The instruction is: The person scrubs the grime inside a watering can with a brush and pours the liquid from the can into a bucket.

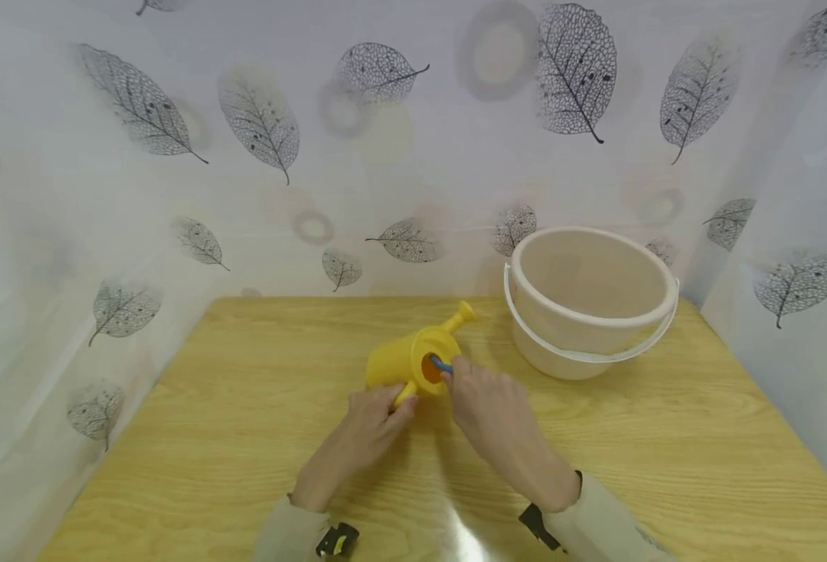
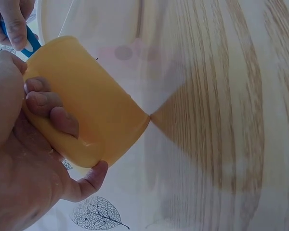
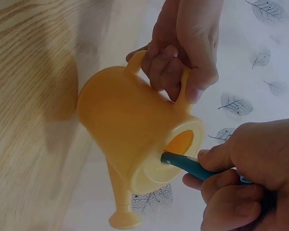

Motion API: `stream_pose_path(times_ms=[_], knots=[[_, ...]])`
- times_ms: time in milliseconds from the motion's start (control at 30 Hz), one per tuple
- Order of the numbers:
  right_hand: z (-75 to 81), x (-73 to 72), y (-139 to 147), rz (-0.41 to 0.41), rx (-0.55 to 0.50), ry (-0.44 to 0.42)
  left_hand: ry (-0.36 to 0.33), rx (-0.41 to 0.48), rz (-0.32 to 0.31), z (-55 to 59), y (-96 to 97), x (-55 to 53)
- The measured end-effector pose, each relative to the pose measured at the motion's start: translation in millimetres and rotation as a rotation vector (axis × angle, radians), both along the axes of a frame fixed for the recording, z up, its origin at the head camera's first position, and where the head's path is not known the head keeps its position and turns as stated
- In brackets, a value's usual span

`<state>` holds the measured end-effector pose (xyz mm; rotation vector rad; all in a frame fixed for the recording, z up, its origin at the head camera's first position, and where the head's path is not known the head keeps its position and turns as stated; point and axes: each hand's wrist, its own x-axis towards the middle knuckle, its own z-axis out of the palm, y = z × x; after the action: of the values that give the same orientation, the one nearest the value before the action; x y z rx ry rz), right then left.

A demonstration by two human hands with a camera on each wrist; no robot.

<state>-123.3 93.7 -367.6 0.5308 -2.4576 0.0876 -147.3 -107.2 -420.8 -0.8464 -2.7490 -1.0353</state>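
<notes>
A yellow watering can [image 1: 393, 361] is tilted over the table, its round filling hole facing my right hand. My left hand [image 1: 371, 421] grips the can's handle [image 3: 183, 96], fingers curled through the loop. In the left wrist view, the can's bottom edge meets the table at one point. My right hand [image 1: 490, 406] holds a slim blue stick-like tool [image 3: 192, 167], whose far end is at the filling hole; its kind I cannot tell. The spout with its flared rose [image 3: 125, 219] points away from me.
A large off-white bucket [image 1: 561, 347] with its white handle [image 1: 596, 359] hanging down in front stands at the back right. The wooden table [image 1: 244, 375] ends at a leaf-patterned curtain [image 1: 413, 172] behind and at the sides.
</notes>
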Motion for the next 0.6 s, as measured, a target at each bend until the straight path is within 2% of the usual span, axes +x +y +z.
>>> stream_pose_path(times_ms=[133,233,400,600], knots=[[-1.1,-3.3,1.3,0.042,-0.069,-0.058,0.001,-0.008,0.015,-0.5,-1.7,0.7],[0.4,-1.7,1.7,0.066,-0.103,-0.092,0.021,0.011,-0.003,-2.1,-2.7,1.3],[0.4,-0.1,1.6,0.065,-0.096,-0.111,0.027,0.032,-0.033,-3.7,-2.1,1.0],[-3.9,-4.8,0.2,0.059,-0.076,-0.097,-0.017,0.014,-0.002,-3.6,-0.3,0.3]])
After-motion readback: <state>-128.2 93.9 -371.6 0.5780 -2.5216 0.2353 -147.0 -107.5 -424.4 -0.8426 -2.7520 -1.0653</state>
